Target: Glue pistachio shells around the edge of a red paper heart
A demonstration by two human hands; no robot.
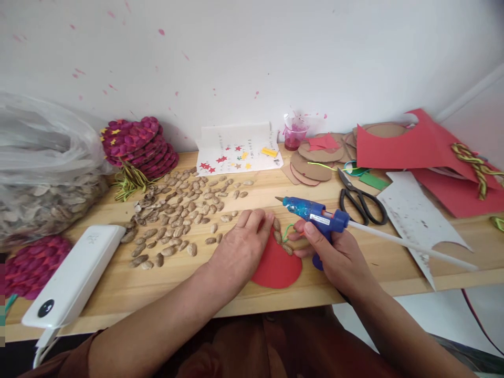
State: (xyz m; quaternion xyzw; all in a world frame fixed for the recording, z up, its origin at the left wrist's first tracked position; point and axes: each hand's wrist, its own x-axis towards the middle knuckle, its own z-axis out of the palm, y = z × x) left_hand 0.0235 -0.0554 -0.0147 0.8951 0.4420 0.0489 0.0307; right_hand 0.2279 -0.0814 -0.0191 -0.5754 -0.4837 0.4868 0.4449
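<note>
A red round disc [276, 265] lies near the table's front edge, with a few peanut shells [277, 237] along its upper right rim. My left hand [246, 244] rests over the disc's left side, fingers bent and closed at the top shell; what lies under the fingertips is partly hidden. In my right hand [340, 257] is a blue glue gun [315, 214], its nozzle pointing left above the disc and a long white glue stick [409, 244] out of its back. A green string loop [289, 228] shows between the disc and my right fingers.
Loose peanut shells [177, 220] spread left of my hands. Beyond them stand stacked purple discs [137, 142]; a power bank [74, 275] and plastic bag [43, 173] are far left. Scissors [364, 205], cardboard circles [311, 170] and red paper [401, 147] lie right. A cup [295, 131] stands by the wall.
</note>
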